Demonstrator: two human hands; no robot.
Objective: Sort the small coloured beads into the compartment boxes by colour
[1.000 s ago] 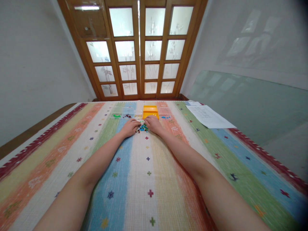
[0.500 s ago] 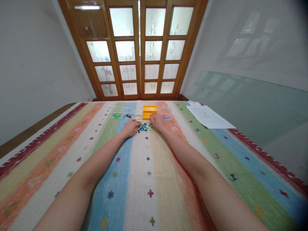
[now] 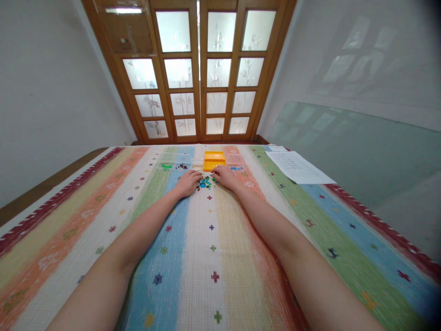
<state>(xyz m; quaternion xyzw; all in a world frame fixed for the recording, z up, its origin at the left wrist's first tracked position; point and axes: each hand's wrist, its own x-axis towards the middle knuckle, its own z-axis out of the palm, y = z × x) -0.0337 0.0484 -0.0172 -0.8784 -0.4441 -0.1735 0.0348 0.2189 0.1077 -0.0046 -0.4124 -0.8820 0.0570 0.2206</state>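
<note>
A small pile of mixed beads (image 3: 204,183), blue, green, dark brown and white, lies on the striped tablecloth between my hands. My left hand (image 3: 188,183) rests at the pile's left edge, palm down, its fingers loosely stretched toward the beads. Over the pile's right edge is my right hand (image 3: 224,177), thumb and fingers slightly apart, with nothing visible between them. Just behind stands an open yellow box (image 3: 215,156), a few pale pieces in its front part. Too small to make out is any single bead under the fingertips.
Left of the yellow box, a clear divided case (image 3: 174,158) holds green beads (image 3: 167,166) and dark brown beads (image 3: 182,166). To its right sits a clear container (image 3: 235,159) with blue beads (image 3: 236,168). Printed paper (image 3: 299,167) lies at the table's right side.
My right hand has drawn back from the front of the yellow box to the right edge of the bead pile. My left hand stays in place.
</note>
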